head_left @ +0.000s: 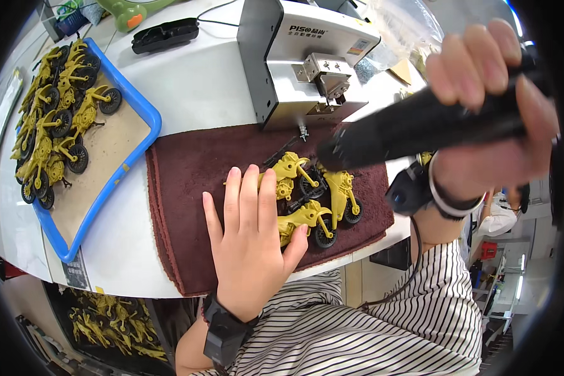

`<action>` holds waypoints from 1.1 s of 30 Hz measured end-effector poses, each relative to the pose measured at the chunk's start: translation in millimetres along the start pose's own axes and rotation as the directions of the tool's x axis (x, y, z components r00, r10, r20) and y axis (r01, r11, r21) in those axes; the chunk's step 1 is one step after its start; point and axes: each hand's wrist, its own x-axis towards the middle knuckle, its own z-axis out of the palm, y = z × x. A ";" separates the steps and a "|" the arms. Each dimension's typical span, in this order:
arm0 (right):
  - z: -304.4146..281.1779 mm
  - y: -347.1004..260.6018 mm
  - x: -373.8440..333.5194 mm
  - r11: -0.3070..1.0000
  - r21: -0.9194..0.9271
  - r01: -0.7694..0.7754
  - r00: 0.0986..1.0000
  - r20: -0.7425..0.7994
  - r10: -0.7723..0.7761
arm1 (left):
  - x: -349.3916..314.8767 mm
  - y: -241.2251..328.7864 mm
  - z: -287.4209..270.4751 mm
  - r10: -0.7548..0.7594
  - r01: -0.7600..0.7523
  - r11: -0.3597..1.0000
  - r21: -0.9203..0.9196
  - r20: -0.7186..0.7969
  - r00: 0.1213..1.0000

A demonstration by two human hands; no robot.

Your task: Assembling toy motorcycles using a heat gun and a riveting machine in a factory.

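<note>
My left hand [250, 244] lies palm down with fingers stretched out, over the left part of several yellow toy motorcycles with black wheels. One toy motorcycle [301, 220] sits beside its thumb, another toy motorcycle [341, 191] stands to the right, and a yellow body [288, 168] shows just beyond the fingertips. They rest on a dark brown towel [185, 194]. Raised at the right, my right hand [495, 163] is wrapped round a thick black cylindrical tool that looks like an electric screwdriver [413, 128]. Motion blurs it; its front end points left, above the toys.
A silver screw-feeding machine [313, 56] stands behind the towel. At the left, a blue-rimmed tray [153, 122] holds a pile of yellow toy motorcycles. A black case [165, 36] lies at the back. Below the table edge, a dark bin holds more yellow pieces [113, 323].
</note>
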 end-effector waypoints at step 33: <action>11.8 11.8 -18.6 0.998 -0.027 0.058 0.998 0.037 -0.057 | 1.8 2.9 7.2 0.006 -0.002 0.996 0.086 -0.044 0.999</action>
